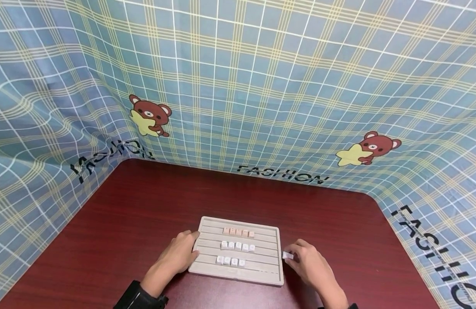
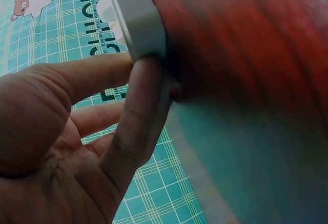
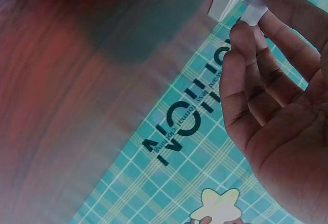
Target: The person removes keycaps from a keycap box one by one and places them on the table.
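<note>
A shallow off-white board with raised rims and ridged rows lies on the table. Across it stand three rows of small lettered keycaps: pinkish keycaps in the top row, white keycaps in the middle, and more white keycaps in the lower row. My left hand grips the board's left edge, thumb and fingers meeting at the rim in the left wrist view. Just beyond the board's right edge, my right hand pinches a single white keycap between thumb and fingertips. Its lettering is too small to read.
The dark red wooden table extends around the board. Behind and at both sides hangs a blue plaid cloth printed with bears, stars and black lettering, meeting the table's far edge.
</note>
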The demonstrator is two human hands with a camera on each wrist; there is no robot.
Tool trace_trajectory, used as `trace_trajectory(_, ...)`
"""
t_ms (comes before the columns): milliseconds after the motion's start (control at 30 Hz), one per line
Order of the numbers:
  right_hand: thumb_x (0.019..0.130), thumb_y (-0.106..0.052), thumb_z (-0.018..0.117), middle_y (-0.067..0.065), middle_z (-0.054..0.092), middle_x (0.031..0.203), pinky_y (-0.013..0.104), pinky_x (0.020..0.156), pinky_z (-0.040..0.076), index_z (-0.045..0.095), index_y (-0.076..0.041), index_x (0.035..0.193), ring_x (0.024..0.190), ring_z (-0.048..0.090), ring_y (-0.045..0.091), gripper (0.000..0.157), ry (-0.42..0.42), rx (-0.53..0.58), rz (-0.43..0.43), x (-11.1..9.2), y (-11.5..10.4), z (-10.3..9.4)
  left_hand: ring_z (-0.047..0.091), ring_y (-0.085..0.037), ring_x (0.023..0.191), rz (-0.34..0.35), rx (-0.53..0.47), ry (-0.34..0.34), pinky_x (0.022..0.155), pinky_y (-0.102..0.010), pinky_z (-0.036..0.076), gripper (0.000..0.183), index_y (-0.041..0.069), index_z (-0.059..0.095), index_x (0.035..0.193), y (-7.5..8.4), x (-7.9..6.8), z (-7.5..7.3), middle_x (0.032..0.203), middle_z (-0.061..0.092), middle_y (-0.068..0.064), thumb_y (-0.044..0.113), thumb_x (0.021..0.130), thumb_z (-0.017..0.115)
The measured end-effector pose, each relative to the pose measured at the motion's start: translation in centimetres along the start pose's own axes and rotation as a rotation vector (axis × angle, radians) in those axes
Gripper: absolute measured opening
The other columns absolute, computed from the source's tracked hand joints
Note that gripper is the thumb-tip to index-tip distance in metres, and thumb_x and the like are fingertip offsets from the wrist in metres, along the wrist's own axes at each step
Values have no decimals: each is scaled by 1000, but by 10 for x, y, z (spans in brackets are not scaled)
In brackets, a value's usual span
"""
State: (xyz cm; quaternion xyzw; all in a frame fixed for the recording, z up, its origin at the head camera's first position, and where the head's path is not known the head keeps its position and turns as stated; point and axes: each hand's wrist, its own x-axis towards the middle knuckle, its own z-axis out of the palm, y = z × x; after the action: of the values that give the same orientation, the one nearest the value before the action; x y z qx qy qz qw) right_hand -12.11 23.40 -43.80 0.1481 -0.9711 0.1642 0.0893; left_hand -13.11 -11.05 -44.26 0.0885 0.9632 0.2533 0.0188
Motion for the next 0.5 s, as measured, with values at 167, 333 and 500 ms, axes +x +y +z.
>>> trace_trajectory(167, 74, -9, 83, -11, 58, 81, 20, 57, 44, 71, -19, 81, 68, 54, 0, 18, -12, -3, 25, 0, 3, -2, 67, -43, 96, 5, 1, 9, 78, -50, 56, 43, -7, 63, 119, 0, 1, 0, 115, 61, -32, 2, 79, 76)
trace_trajectory(333, 73, -10, 84, -11, 56, 79, 23, 56, 42, 70, -22, 80, 67, 53, 3, 19, -38, -23, 73, -3, 8, -1, 67, -40, 90, 12, 9, 16, 73, -48, 56, 41, -5, 64, 116, 0, 0, 0, 107, 64, -27, 2, 78, 77)
trace_trajectory(500, 71, -10, 84, -10, 54, 76, 23, 54, 41, 70, -20, 79, 65, 50, 1, 19, -43, -50, 82, -7, 12, 1, 67, -40, 89, 22, 9, 19, 73, -49, 56, 40, -5, 65, 114, 0, -1, 1, 105, 64, -27, 2, 77, 77)
